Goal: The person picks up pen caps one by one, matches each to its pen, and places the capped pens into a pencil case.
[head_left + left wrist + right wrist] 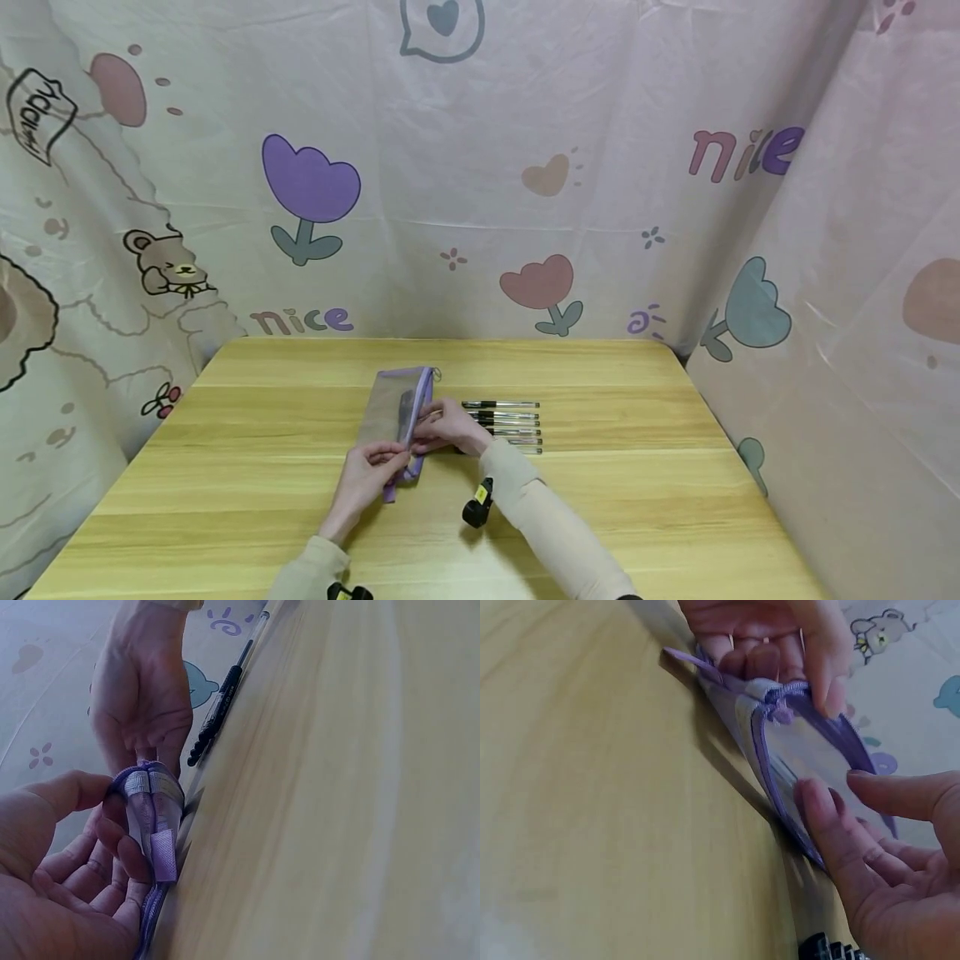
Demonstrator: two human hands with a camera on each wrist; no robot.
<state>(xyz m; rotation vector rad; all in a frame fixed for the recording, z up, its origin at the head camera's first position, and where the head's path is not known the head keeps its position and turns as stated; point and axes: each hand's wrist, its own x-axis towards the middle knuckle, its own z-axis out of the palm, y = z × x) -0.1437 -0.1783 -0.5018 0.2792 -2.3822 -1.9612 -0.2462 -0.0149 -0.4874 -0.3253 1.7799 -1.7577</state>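
Observation:
A see-through pencil case (pixel 386 406) with purple zipper edging lies on the table, its zipper side unzipped. My left hand (pixel 367 472) pinches its near end beside the small purple tab (pixel 163 855). In the right wrist view the purple-edged mouth (pixel 761 761) gapes, and my right hand (pixel 900 862) is at it, thumb and fingers spread apart with the tips in the mouth. No pen shows between those fingers. Thin pen-like lines and a dark shape (pixel 406 410) show through the clear side. Several black-gripped pens (pixel 510 417) lie in a row just right of the right hand.
The wooden table (pixel 225 467) stands against a printed cloth backdrop (pixel 450 208). Black wrist cameras, one of them near the right cuff (pixel 477 502), hang close to the tabletop. A zipper ring (pixel 437 374) sits at the case's far corner.

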